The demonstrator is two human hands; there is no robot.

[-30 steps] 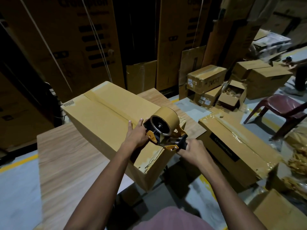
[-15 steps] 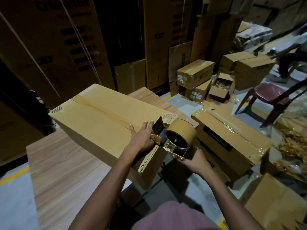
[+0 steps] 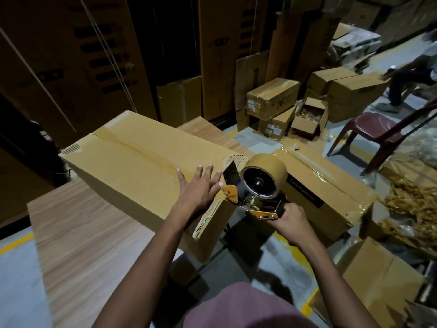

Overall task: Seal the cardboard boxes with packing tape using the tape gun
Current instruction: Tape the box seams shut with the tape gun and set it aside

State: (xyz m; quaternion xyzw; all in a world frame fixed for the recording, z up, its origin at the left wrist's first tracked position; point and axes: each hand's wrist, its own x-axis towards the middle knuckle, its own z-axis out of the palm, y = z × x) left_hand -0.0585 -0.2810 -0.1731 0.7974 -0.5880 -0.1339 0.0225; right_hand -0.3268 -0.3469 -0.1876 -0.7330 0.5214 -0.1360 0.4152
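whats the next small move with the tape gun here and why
Probably bring the tape gun down against the near end of the cardboard box and press. The left hand lies flat on the top by the centre seam, while the right hand grips the handle with the gun just off the box's end.

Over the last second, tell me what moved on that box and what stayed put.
The tape gun swung off the near end of the long box toward the person's right, clear of the corner. The left hand flattened from a partial curl to spread fingers pressing the box top. Unchanged: the right hand grips the gun's handle, and the box lies on the wooden table.
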